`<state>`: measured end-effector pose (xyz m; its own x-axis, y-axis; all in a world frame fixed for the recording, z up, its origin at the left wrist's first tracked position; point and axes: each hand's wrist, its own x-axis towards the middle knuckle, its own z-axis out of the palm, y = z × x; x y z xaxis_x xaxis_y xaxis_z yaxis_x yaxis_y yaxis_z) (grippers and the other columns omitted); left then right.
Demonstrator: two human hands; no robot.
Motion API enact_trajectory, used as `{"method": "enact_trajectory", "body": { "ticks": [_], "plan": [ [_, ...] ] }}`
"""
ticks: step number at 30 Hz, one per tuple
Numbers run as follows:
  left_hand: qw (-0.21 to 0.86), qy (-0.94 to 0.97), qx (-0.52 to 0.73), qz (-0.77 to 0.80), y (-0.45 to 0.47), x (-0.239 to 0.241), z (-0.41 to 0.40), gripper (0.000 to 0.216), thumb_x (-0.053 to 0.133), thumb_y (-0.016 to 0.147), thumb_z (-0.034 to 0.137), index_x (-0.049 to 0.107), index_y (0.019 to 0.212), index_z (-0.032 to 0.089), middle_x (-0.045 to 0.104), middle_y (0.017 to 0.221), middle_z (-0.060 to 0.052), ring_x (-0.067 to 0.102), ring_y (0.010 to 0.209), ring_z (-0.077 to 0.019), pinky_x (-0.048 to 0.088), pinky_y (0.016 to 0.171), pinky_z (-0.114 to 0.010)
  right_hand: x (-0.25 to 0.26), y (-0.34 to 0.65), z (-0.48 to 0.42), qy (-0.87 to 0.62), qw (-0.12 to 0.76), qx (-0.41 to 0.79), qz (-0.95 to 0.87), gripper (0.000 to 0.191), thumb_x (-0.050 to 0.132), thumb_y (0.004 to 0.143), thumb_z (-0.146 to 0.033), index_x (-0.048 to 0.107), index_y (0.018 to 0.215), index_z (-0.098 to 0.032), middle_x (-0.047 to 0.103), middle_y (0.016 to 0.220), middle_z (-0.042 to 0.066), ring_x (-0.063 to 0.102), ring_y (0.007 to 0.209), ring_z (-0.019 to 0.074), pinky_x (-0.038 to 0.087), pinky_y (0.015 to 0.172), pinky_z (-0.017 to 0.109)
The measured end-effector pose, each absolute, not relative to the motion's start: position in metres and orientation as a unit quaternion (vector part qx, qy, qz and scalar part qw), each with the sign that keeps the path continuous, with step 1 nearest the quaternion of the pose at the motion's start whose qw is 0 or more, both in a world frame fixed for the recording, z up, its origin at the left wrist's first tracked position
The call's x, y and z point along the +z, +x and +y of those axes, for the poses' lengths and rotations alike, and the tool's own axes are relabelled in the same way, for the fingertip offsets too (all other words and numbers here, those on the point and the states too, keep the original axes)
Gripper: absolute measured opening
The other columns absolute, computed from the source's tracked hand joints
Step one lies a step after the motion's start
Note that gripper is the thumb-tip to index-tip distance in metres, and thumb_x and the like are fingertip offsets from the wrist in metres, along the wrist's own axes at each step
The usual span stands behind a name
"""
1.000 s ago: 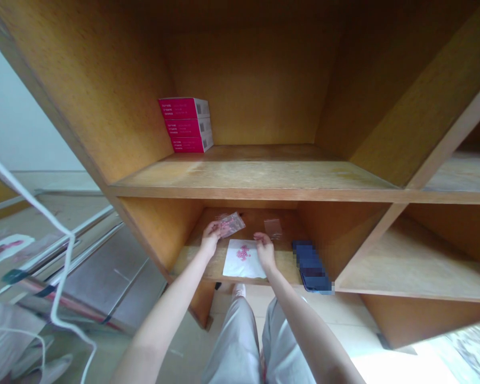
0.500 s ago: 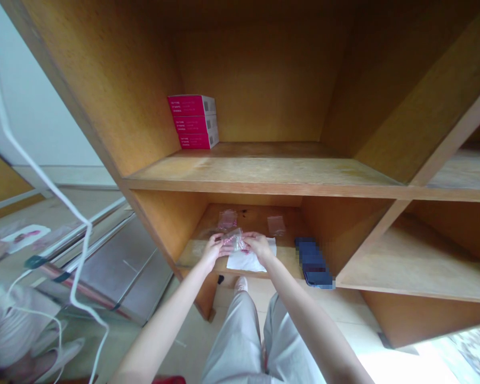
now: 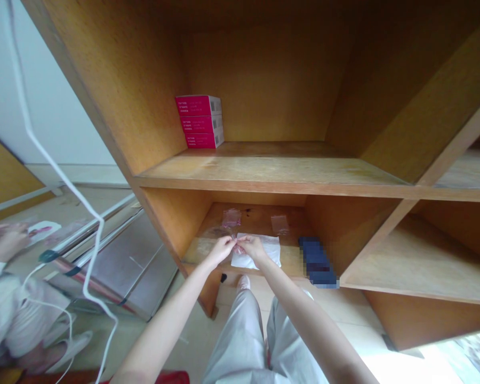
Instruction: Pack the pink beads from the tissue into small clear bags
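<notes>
On the lower shelf, my left hand (image 3: 223,248) and my right hand (image 3: 251,246) meet with their fingers pinched together. Between them is a small clear plastic bag (image 3: 238,249) with something pink in it, partly hidden by the fingers. A white sheet (image 3: 270,250) lies under and beside my right hand. Behind my hands rests another clear bag (image 3: 231,217) with pink bits inside. Farther right lies a flat clear bag (image 3: 280,224) whose contents I cannot make out.
A dark blue, blurred-out object (image 3: 317,261) sits at the shelf's right front edge. Pink boxes (image 3: 200,122) are stacked on the upper shelf. A white cable (image 3: 92,213) hangs at left. Beyond it, another person's hand (image 3: 10,240) is near a white oval item.
My hands have drawn closer together, and the bag, spread between them before, is now bunched and mostly covered by fingers. The view has shifted slightly.
</notes>
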<state>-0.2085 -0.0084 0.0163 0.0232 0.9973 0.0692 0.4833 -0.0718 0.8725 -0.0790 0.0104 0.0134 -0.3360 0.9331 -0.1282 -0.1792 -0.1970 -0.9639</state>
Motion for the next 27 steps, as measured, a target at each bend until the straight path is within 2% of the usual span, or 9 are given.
{"method": "enact_trajectory", "body": {
  "ticks": [5, 14, 20, 27],
  "plan": [
    [0.36, 0.612, 0.375, 0.596, -0.212, 0.017, -0.009, 0.025, 0.044, 0.072, 0.031, 0.054, 0.058, 0.013, 0.055, 0.055, -0.001, 0.048, 0.054, -0.0124, 0.033, 0.051, -0.022, 0.017, -0.077, 0.007, -0.384, 0.381, 0.697, -0.471, 0.015, 0.061, 0.058, -0.026, 0.063, 0.064, -0.013, 0.065, 0.063, 0.004, 0.058, 0.056, 0.0106, 0.045, 0.054, 0.021],
    [0.388, 0.612, 0.357, 0.589, -0.215, 0.036, -0.015, 0.019, 0.04, 0.068, 0.021, 0.05, 0.053, 0.014, 0.049, 0.049, 0.002, 0.042, 0.045, -0.0088, 0.029, 0.045, -0.019, 0.016, -0.082, 0.009, -0.377, 0.38, 0.675, -0.508, 0.014, 0.064, 0.056, -0.025, 0.064, 0.063, -0.013, 0.064, 0.06, 0.003, 0.059, 0.057, 0.0121, 0.047, 0.057, 0.023],
    [0.41, 0.603, 0.352, 0.587, -0.216, 0.038, -0.016, 0.016, 0.044, 0.064, 0.02, 0.047, 0.05, 0.015, 0.044, 0.044, 0.004, 0.039, 0.043, -0.0078, 0.027, 0.043, -0.018, 0.022, -0.082, 0.009, -0.408, 0.349, 0.622, -0.57, 0.009, 0.058, 0.06, -0.019, 0.063, 0.056, -0.013, 0.061, 0.052, 0.001, 0.055, 0.047, 0.0099, 0.045, 0.05, 0.021],
    [0.401, 0.607, 0.342, 0.594, -0.22, 0.03, -0.015, 0.017, 0.047, 0.065, 0.023, 0.049, 0.05, 0.014, 0.047, 0.045, 0.003, 0.042, 0.044, -0.0082, 0.029, 0.043, -0.019, 0.014, -0.085, 0.013, -0.457, 0.313, 0.482, -0.679, 0.017, 0.051, 0.059, -0.015, 0.055, 0.042, -0.014, 0.053, 0.039, -0.002, 0.048, 0.038, 0.0084, 0.034, 0.04, 0.017]
  ]
}}
